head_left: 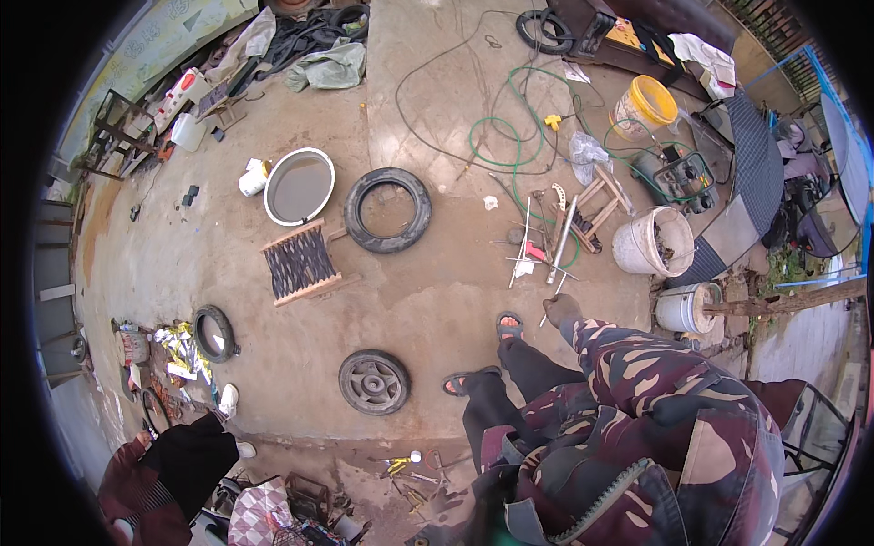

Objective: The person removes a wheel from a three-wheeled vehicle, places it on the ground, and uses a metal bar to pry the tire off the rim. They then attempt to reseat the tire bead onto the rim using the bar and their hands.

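Observation:
My right hand (564, 310) reaches out past my sandalled feet, closed around a thin, pale metal rod (543, 320). Beyond it on the concrete lie a long metal pipe (563, 241), a red-handled tool (535, 252) and several thin rods. My left hand (446, 511) seems to be low by the jacket, dark and smeared, its fingers unclear. A spoked wheel with its tyre (374, 382) lies flat left of my feet. Farther off, a loose black tyre (421, 211) rests beside a round basin of murky water (270, 188).
A woven low stool (300, 264) stands left of centre. On the right are a small wooden stool (596, 209), white buckets (653, 241), a compressor (678, 177) and a green hose (492, 121). Another person (182, 464) is at lower left, near a small tyre (213, 334). Tools (401, 466) lie near below.

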